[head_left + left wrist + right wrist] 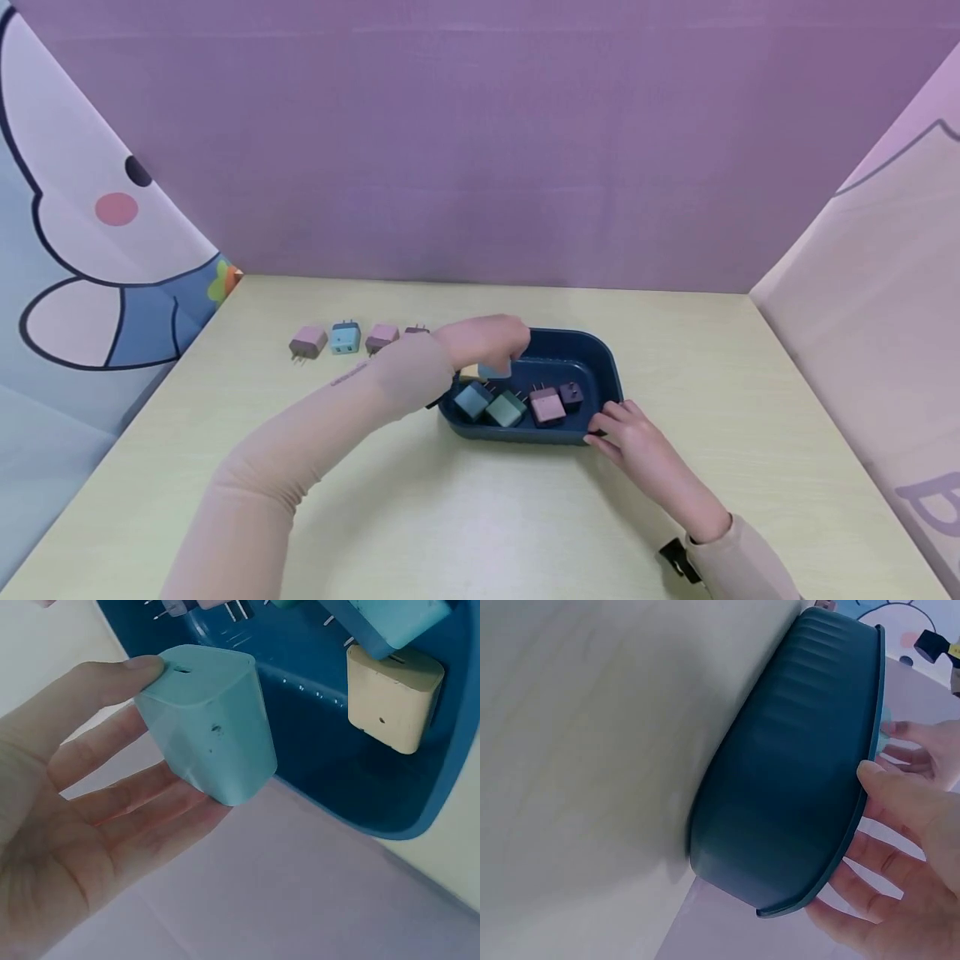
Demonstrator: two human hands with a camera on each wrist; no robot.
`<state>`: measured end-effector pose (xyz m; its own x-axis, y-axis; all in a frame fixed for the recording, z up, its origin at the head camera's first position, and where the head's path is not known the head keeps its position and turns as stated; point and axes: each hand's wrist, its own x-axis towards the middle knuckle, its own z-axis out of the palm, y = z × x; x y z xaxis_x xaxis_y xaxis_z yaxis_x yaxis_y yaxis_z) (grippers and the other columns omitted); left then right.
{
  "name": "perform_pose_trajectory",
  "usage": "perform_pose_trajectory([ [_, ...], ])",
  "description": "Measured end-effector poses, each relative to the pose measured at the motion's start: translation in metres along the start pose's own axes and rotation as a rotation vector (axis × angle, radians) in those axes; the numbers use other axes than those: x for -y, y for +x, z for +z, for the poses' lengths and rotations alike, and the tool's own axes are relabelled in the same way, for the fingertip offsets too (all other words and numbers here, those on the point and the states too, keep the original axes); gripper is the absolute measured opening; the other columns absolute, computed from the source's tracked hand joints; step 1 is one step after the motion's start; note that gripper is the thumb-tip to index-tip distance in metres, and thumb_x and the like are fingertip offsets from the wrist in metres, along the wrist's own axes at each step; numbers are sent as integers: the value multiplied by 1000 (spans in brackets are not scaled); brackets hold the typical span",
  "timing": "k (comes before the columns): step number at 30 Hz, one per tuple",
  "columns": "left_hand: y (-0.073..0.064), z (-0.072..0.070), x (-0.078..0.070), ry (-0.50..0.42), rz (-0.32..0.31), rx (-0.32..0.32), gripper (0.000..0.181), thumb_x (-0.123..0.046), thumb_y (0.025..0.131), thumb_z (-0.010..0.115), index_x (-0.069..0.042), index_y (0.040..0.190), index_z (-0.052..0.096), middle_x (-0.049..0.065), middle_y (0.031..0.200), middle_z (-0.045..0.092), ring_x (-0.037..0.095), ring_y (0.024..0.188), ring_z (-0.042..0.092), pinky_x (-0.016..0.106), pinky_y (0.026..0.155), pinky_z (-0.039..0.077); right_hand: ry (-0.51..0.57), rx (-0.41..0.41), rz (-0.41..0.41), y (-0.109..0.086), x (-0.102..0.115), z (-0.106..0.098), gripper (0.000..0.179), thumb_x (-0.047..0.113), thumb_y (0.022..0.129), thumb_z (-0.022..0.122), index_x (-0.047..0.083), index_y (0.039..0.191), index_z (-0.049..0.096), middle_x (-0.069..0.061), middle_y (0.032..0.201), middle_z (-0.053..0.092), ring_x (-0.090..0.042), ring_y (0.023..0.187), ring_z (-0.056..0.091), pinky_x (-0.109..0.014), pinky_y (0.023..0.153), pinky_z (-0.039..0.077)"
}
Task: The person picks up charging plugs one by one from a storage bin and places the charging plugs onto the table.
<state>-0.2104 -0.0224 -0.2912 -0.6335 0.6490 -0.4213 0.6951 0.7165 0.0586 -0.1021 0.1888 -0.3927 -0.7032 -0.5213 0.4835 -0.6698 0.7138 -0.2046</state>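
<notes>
My left hand (486, 340) pinches a light blue plug-in charger (210, 724) between thumb and fingers, above the far left part of a dark blue plastic tray (573, 360). With thumb and fingers, my right hand (637, 442) grips the tray's rim at its near right corner. Inside the tray lie a blue charger (474, 401), a green charger (506, 409), a pink charger (547, 406) and a small dark purple charger (571, 395). A cream-yellow charger (394, 697) sits by the tray wall in the left wrist view. My left hand partly hides that end in the head view.
Left of the tray, a row of chargers stands on the pale table: a pink-and-grey charger (308, 342), a light blue charger (345, 337), another pink charger (382, 337) and one partly covered by my left sleeve (352, 417). A purple backdrop (480, 150) rises behind.
</notes>
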Motion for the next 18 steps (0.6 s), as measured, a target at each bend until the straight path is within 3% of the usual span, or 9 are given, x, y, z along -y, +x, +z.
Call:
perform_pose_trajectory([
  [3, -5, 0, 3, 12, -7, -15, 48, -8, 80, 59, -15, 58, 17, -1, 58, 9, 13, 53, 8, 26, 56, 19, -7, 14, 2, 0, 0, 0, 15, 7, 68, 73, 12, 72, 60, 7, 70, 44, -9, 67, 37, -22, 56, 37],
  [10, -23, -4, 9, 36, -23, -37, 30, -14, 79, 65, -14, 62, 40, -3, 68, 40, 10, 61, 30, 24, 60, 31, -17, 22, -7, 1, 1, 0, 15, 7, 69, 73, 12, 72, 59, 6, 70, 44, -9, 68, 37, -23, 57, 36],
  [13, -31, -4, 12, 34, -22, -44, 24, -12, 79, 64, -12, 65, 45, -2, 72, 46, 11, 64, 35, 23, 62, 34, -19, 15, -18, 1, 1, 1, 15, 6, 69, 73, 12, 72, 59, 5, 70, 44, -10, 68, 37, -23, 57, 36],
  [16, -40, -3, 15, 36, -22, -67, 7, -12, 78, 65, -8, 78, 59, 0, 85, 58, 11, 75, 49, 24, 70, 43, -20, 10, -30, 2, 1, 1, 15, 6, 69, 72, 11, 73, 59, 5, 70, 45, -10, 67, 37, -24, 58, 36],
  [18, -45, -2, 18, 26, -27, -82, 13, -12, 77, 66, -6, 89, 63, 3, 94, 60, 13, 82, 53, 26, 74, 45, -20, 9, -35, 2, 1, 2, 15, 6, 69, 72, 11, 73, 59, 5, 70, 45, -10, 67, 36, -24, 58, 35],
])
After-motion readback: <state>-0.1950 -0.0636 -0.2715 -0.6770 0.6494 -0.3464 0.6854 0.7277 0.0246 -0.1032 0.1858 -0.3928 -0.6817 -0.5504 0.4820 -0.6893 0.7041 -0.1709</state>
